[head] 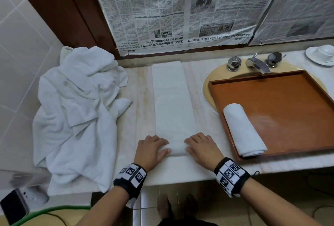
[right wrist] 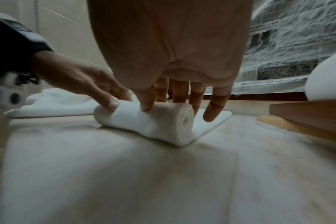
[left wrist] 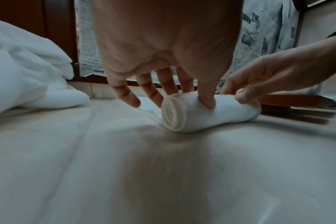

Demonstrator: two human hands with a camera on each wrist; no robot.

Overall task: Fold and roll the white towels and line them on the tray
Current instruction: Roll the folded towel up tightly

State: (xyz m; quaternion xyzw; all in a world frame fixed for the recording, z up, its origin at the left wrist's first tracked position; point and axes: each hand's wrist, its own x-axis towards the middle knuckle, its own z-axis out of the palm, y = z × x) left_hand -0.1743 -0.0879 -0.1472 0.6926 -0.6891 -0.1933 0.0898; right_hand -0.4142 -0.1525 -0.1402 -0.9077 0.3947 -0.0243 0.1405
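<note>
A long folded white towel [head: 171,97] lies flat on the counter, running away from me. Its near end is wound into a small roll [head: 177,149]. My left hand [head: 167,146] grips the roll's left end and my right hand [head: 188,145] grips its right end. In the left wrist view the left thumb presses the roll [left wrist: 211,118] from the near side, with the fingers behind it. The right wrist view shows the same grip on the roll [right wrist: 153,124]. A finished rolled towel [head: 244,130] lies at the near left of the brown wooden tray [head: 282,97].
A heap of loose white towels [head: 77,108] covers the counter's left part. The tray sits over a sink with a faucet [head: 256,63] behind it. A white cup and saucer [head: 320,55] stand at the far right. Newspaper [head: 180,8] covers the wall behind.
</note>
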